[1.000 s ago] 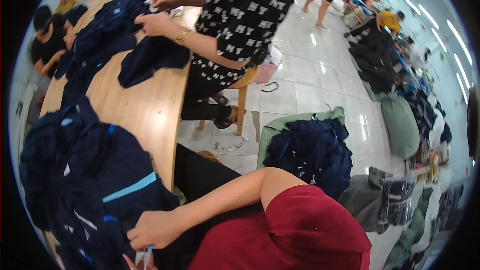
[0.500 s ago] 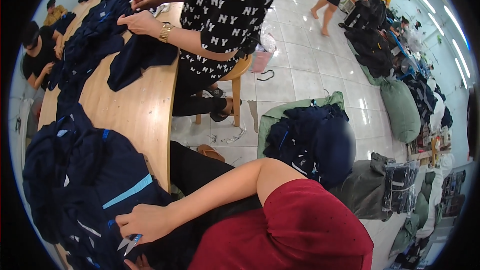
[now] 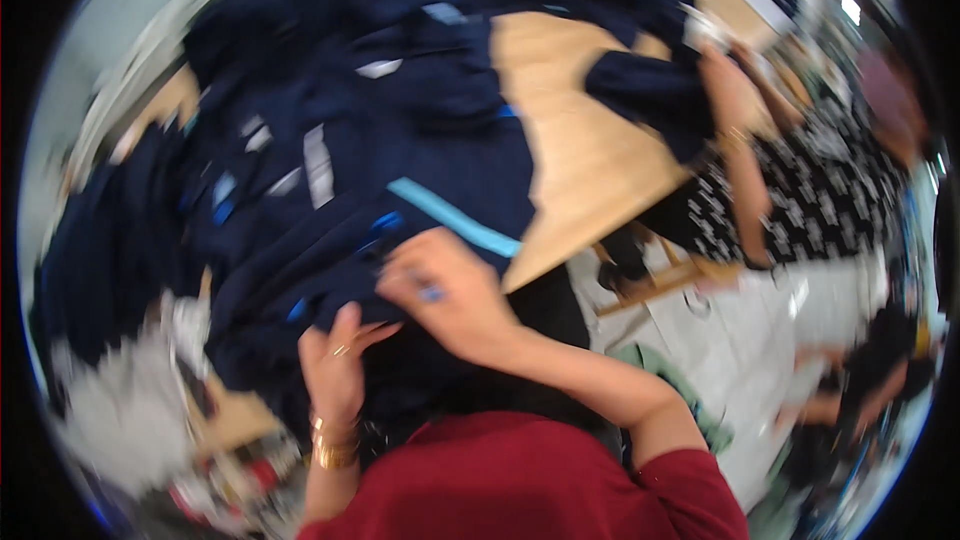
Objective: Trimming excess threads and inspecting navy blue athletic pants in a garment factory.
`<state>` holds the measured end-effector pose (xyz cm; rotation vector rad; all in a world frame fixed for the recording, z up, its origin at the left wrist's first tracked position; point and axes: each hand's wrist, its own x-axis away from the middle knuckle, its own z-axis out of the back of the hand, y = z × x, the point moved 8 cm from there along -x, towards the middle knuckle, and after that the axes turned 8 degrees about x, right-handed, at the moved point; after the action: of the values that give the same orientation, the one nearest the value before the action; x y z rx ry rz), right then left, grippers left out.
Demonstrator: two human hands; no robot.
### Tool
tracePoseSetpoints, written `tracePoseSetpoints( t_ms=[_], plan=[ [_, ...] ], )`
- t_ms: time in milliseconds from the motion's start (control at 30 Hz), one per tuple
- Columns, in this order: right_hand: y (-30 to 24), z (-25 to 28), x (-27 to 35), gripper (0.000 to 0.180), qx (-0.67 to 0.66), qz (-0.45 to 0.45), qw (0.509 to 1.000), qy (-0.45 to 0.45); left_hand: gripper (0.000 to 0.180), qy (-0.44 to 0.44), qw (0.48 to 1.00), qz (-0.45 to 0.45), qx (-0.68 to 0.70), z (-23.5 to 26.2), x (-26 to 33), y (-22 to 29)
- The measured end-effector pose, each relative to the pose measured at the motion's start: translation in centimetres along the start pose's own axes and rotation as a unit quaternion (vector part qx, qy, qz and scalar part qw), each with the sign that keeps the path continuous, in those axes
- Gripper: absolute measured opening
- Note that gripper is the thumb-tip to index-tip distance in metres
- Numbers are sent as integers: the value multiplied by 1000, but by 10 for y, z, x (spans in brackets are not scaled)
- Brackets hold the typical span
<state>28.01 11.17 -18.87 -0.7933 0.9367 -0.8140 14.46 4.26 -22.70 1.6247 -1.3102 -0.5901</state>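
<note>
Navy garments lie in a wide heap over the near part of the table, with a light-blue strip and small white and blue pieces showing on them. My right hand is closed over the cloth, right of my left hand. A blue bit of the thread snips shows at its fingers; their blades are blurred. Lower down, my left hand, with gold bracelets at the wrist, is at the garment's near edge. Its thumb and a finger are apart; its other fingers are partly hidden.
The wooden table runs away to the right. A person in a black-and-white patterned outfit sits at its far right, hands on dark cloth. Dark garments hang at the left; a green sheet lies on the floor.
My view has swung left and down, so the table and my body are more central. My left hand has come fully into view. The snips stay in my right hand.
</note>
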Motion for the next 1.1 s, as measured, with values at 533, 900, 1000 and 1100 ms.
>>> tracePoseSetpoints(
  t_ms=[533, 900, 1000, 1100],
  plan=[
    [-12, 0, 7, 30, 167, -10, 977, -130, 22, -62, 995, 54, 58, 13, 5, 2],
    [-13, -6, 10, 33, 202, 4, 971, -127, 19, -72, 997, 19, 22, 15, 6, 2],
    [-12, -8, 12, 31, 239, 30, 962, -129, 19, -69, 997, 8, 14, 13, 7, 3],
    [-12, -10, 14, 29, 236, 24, 963, -124, 20, -77, 997, 0, 6, 10, 7, 5]
  ],
)
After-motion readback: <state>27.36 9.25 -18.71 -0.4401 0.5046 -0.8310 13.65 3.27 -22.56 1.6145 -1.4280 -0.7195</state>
